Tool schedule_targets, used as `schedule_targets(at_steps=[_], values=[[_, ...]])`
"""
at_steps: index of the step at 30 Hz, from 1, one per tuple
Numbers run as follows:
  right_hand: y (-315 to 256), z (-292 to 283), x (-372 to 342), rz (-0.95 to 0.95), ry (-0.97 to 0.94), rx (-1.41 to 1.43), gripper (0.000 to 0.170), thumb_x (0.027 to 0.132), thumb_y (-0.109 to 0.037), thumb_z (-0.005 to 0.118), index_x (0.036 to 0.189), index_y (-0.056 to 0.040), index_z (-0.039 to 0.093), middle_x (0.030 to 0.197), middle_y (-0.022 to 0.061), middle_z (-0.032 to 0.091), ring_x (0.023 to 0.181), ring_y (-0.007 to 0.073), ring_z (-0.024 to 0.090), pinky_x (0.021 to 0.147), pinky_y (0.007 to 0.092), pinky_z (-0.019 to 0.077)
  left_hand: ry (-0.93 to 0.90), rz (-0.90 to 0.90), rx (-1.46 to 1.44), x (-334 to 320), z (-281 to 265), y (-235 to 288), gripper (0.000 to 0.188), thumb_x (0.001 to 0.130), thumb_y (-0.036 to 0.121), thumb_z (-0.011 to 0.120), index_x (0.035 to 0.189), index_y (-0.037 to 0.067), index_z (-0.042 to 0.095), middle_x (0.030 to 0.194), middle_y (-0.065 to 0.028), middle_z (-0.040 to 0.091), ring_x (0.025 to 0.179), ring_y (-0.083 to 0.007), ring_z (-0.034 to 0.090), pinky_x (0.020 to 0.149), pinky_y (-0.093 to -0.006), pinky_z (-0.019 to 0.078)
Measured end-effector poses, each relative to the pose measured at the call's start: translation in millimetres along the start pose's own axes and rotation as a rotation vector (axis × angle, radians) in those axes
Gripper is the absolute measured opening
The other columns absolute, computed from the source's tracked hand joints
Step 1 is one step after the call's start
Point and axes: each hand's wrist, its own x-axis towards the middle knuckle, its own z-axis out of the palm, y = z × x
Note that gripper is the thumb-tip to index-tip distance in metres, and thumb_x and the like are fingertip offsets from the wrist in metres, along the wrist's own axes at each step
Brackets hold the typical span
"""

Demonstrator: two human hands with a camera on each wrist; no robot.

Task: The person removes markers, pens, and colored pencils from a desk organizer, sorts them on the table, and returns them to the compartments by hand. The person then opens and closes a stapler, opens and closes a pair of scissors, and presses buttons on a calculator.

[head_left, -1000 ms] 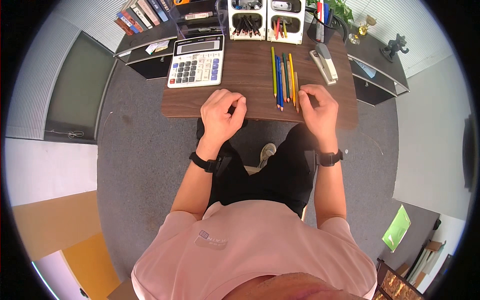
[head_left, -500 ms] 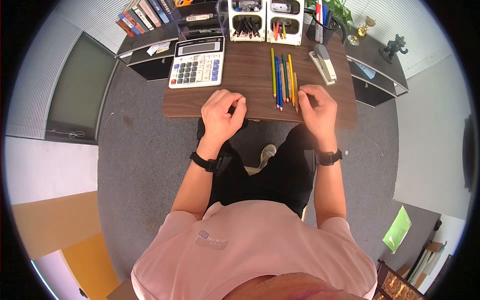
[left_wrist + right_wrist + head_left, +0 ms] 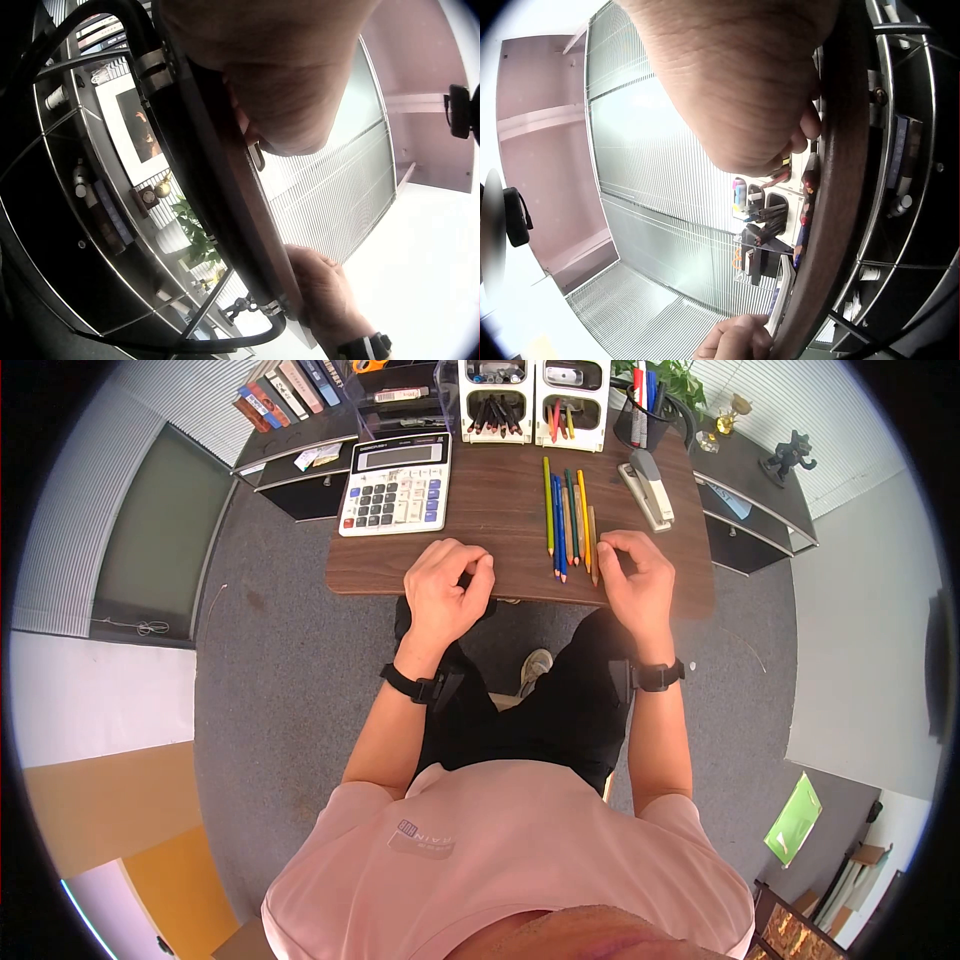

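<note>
My left hand rests at the front edge of the brown desk, its fingers loosely curled around nothing. Below and left of the pencils, it lies nearest the white calculator. At the right, my other hand also rests on the edge, relaxed, its fingertips right beside the brown pencil. That pencil ends a row of several coloured pencils, green, blue and yellow among them, points toward me. A grey and white stapler lies beyond the right hand. In both wrist views the palms hide the fingers.
At the back of the desk stand white organizer boxes with dark and coloured pencils, a clear drawer tray and a black mesh pen cup. Low shelves with books flank the desk.
</note>
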Motion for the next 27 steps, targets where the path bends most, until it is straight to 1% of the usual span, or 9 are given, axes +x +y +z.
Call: schedule_targets(at_steps=[23,25,26,27], values=[[3.7,0.5,-1.3,-0.011,0.009,0.013,0.008,0.101,-0.011,0.082,0.105,-0.0041,0.083,0.109,0.0111,0.085,0.103,0.0338,0.081,0.093,0.0426,0.0626,0.000,0.004,0.007,0.3,0.5,0.5,0.005,0.099,0.008,0.083,0.096,0.005,0.081,0.076,-0.0059,0.065,0.067,-0.0229,0.061,0.062,-0.0374,0.0486],[4.3,0.7,-1.2,-0.014,0.009,0.010,0.008,0.101,-0.011,0.082,0.105,-0.0043,0.083,0.109,0.0108,0.085,0.103,0.0336,0.081,0.094,0.0426,0.0625,-0.006,-0.018,0.019,0.7,0.0,2.0,0.006,0.094,0.007,0.084,0.091,0.006,0.079,0.077,-0.0060,0.069,0.071,-0.0274,0.067,0.065,-0.0403,0.0527],[3.8,0.6,-1.2,-0.014,0.009,0.010,0.008,0.101,-0.011,0.082,0.105,-0.0043,0.083,0.109,0.0108,0.085,0.103,0.0336,0.081,0.094,0.0426,0.0625,-0.006,-0.018,0.018,0.5,0.0,1.8,0.006,0.094,0.007,0.084,0.091,0.006,0.079,0.077,-0.0060,0.069,0.071,-0.0274,0.067,0.065,-0.0403,0.0527],[2.6,0.3,-1.1,-0.011,0.009,0.010,0.008,0.101,-0.011,0.082,0.105,-0.0045,0.083,0.109,0.0106,0.085,0.103,0.0335,0.081,0.094,0.0426,0.0624,-0.003,-0.007,0.011,0.4,0.0,1.4,0.006,0.097,0.008,0.084,0.093,0.006,0.080,0.077,-0.0061,0.067,0.069,-0.0253,0.064,0.064,-0.0390,0.0508]])
